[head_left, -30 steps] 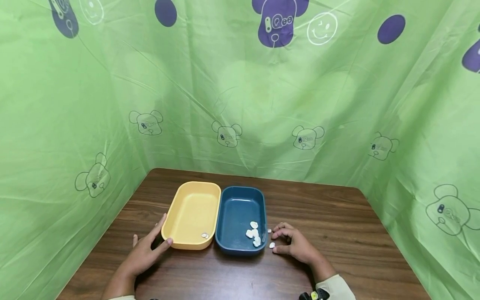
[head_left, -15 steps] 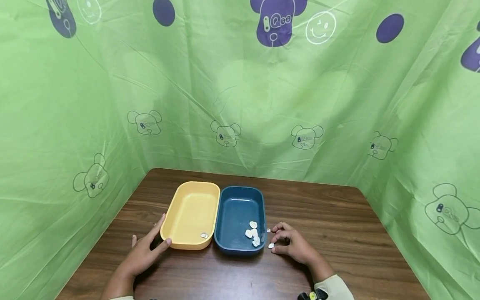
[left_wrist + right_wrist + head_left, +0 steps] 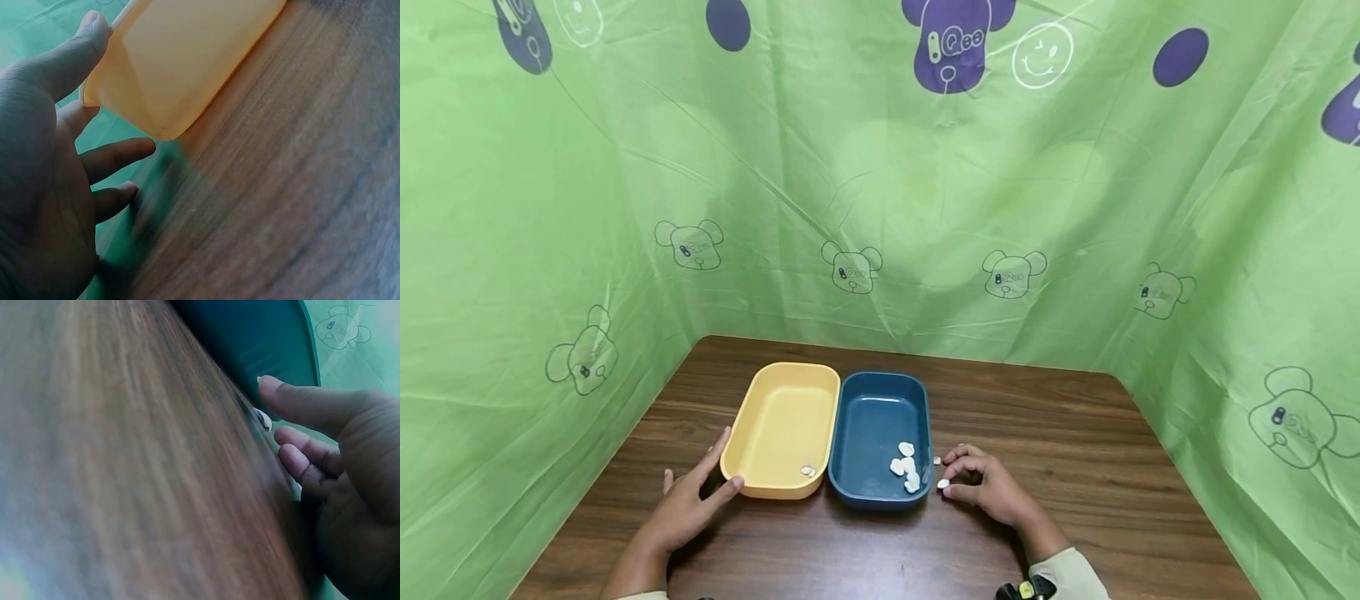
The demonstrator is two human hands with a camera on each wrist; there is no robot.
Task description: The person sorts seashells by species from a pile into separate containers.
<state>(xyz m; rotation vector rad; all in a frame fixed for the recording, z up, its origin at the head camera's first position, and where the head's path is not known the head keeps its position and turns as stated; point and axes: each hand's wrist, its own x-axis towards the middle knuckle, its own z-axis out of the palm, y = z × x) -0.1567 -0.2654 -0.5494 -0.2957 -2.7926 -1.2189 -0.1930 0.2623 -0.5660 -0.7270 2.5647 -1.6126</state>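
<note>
In the head view, my left hand [image 3: 688,504] rests at the near left corner of the yellow tray [image 3: 732,454]. Its thumb lies along the rim, and the other fingers spread out straight, as the left wrist view shows. Beside the blue tray's [image 3: 880,505] right wall, my right hand [image 3: 992,487] pinches a small white shell [image 3: 943,483] between thumb and forefinger tips. The right wrist view shows that shell [image 3: 263,419] just past the thumb, with the other fingers curled. A second small white piece [image 3: 937,460] lies near the fingertips.
Several white shells [image 3: 907,465] lie at the right side inside the blue tray. Two small greyish pieces [image 3: 808,471] sit in the yellow tray's near right corner. Both trays stand side by side on a brown wooden table [image 3: 1037,400], with a green curtain [image 3: 925,192] around it.
The right thumb and forefinger have closed on the shell, which has tilted and shifted slightly away from me. The left hand keeps its place at the yellow tray.
</note>
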